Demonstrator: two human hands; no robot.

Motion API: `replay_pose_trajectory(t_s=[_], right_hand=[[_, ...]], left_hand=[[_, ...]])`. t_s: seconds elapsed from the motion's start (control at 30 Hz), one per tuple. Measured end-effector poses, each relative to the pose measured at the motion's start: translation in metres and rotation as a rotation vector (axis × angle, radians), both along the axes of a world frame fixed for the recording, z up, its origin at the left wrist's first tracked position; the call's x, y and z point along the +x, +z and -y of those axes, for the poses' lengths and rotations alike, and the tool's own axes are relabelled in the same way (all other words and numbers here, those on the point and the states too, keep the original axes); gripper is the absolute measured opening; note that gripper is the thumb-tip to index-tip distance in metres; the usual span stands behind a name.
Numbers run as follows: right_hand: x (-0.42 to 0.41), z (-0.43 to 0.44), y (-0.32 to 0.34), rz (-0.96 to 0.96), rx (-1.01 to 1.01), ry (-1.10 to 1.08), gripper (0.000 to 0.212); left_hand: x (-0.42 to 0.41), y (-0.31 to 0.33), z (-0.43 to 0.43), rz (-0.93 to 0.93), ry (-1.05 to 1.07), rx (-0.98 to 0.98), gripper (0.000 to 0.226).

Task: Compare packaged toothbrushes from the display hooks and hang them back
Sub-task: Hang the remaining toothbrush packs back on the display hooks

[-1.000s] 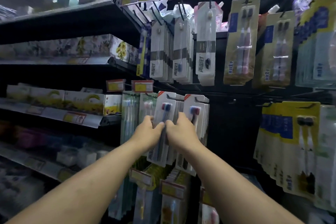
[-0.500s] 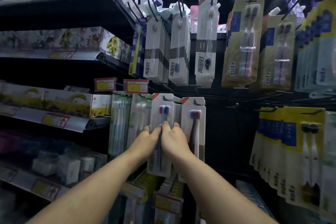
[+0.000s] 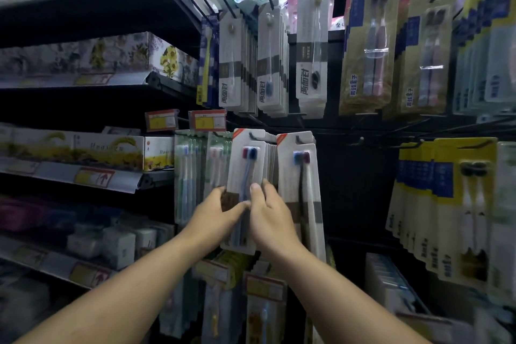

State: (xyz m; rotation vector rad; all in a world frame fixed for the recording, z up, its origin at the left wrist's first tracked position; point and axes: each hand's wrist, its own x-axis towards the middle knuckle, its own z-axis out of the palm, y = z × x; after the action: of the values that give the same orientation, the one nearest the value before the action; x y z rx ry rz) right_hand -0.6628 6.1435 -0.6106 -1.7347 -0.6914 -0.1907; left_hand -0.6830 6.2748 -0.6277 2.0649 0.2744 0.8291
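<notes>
A white twin-brush toothbrush pack point(image 3: 245, 167) is seen at the front of a row, its top slot set at a display hook point(image 3: 253, 136) in the middle tier. Its lower half is gripped from both sides. The left hand point(image 3: 215, 213) is curled round the left edge, with the thumb laid across the front. The right hand point(image 3: 269, 213) is closed on the right edge, thumb on the front and fingers tucked behind. A matching pack point(image 3: 300, 176) is hung just beside it on the right.
</notes>
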Motion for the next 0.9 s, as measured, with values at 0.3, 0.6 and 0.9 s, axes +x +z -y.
replay_pose_trajectory(t_s=[0.3, 0.6, 0.9], right_hand=[[-0.02, 0.001, -0.007, 0.058, 0.048, 0.068, 0.046], [-0.011, 0.021, -0.008, -0.128, -0.029, 0.113, 0.054], [-0.005, 0.016, -0.011, -0.034, -0.055, 0.086, 0.036]], left_hand=[[-0.026, 0.003, 0.014, -0.039, 0.039, 0.021, 0.052], [-0.038, 0.013, 0.008, -0.042, 0.117, 0.014, 0.043], [-0.036, 0.003, 0.015, 0.196, 0.162, 0.061, 0.026]])
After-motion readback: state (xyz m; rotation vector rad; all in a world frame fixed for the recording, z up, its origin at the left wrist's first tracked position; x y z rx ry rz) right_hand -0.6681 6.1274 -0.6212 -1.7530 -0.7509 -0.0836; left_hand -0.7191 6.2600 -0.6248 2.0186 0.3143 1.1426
